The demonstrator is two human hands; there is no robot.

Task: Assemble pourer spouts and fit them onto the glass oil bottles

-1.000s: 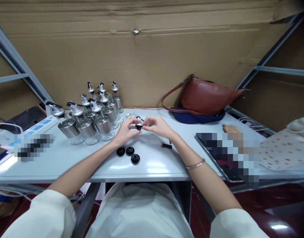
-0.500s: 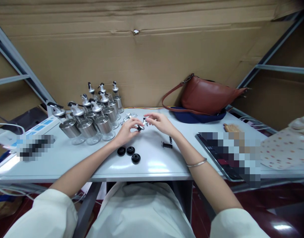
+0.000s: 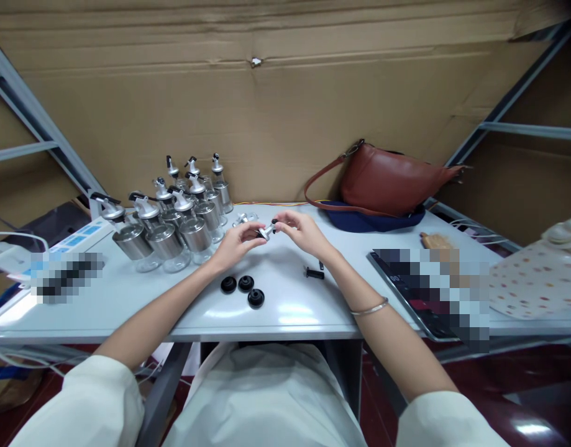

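Over the middle of the table, my left hand [image 3: 237, 246] pinches a silver bottle pour spout [image 3: 265, 233] by its wide base, tilted with its tip to the right. At that tip, the thumb and fingers of my right hand [image 3: 300, 232] are closed on a small black piece [image 3: 274, 224], whose exact shape is partly covered. Three round black stoppers [image 3: 256, 298] lie on the table nearer to me. Small black lever caps [image 3: 315, 273] rest below my right wrist. Behind my left hand are more silver spout parts [image 3: 245, 218], partly hidden.
Several glass oil bottles [image 3: 166, 239] with steel sleeves and spouts stand at left, beside a power strip [image 3: 87, 239]. A brown handbag [image 3: 388, 177] sits on dark blue cloth [image 3: 373, 218] at the back right. A partly blurred tablet-like device [image 3: 401, 292] lies at right.
My right fingers have closed on the black piece at the spout's tip; before, they were spread beside it. The spout has tipped further to the right in my left hand.
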